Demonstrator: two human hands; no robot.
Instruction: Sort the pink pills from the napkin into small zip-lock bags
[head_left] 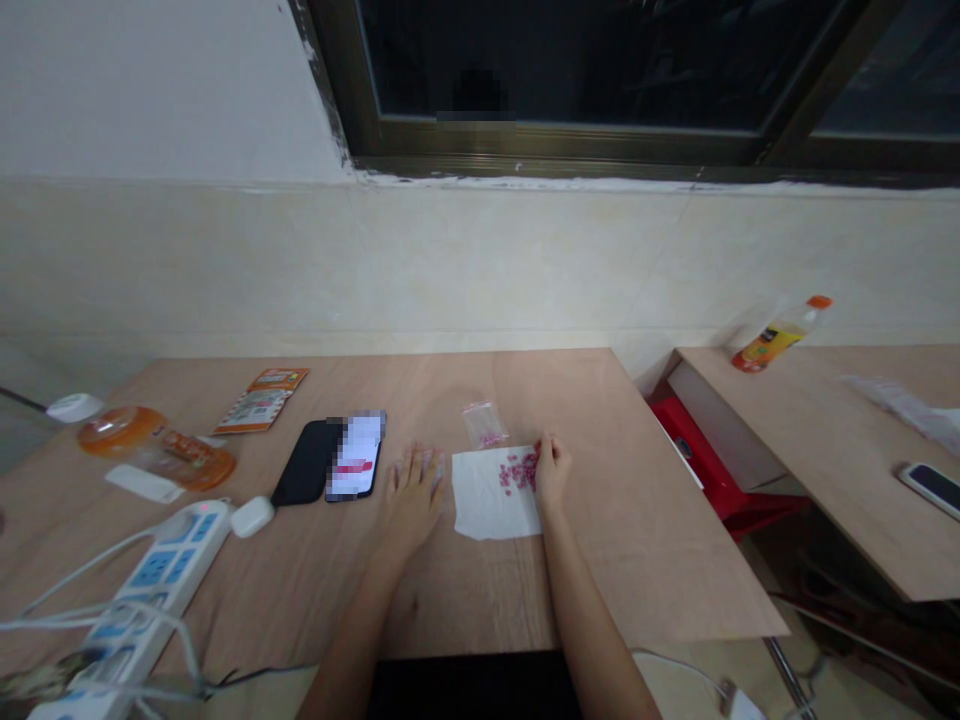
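Power strip [191, 545] at the near left lies partly under loose white cables, its near end cut off by the edge of view. Beyond it an orange bottle [161, 450] lies on its side, and farther off is an orange-and-white packet [262, 400], its print too small to read. A black flat slab [304, 465] lies against a phone [358, 460] with a lit screen; pixelation masks part of both, so what the screen shows is hard to make out. To the right of the phone, the left hand [412, 505] rests palm down on the table, fingers spread a little, with a clear film, perhaps a bag, partly hidden beneath the fingertips. Just right of it lies a white paper sheet [480, 505], with a small clear bag [484, 418] at its far edge holding some pink bits. Loose pink pieces [516, 472] are scattered over the sheet's far right part, directly left of the right hand [553, 475], whose fingers are bunched narrowly at the sheet's right edge and hide some of the pieces; whether one is pinched between them I cannot tell. At the far right, a second table [817, 440] bears a tilted-looking bottle [780, 340] and a dark-faced device [934, 488], cut off at the edge.
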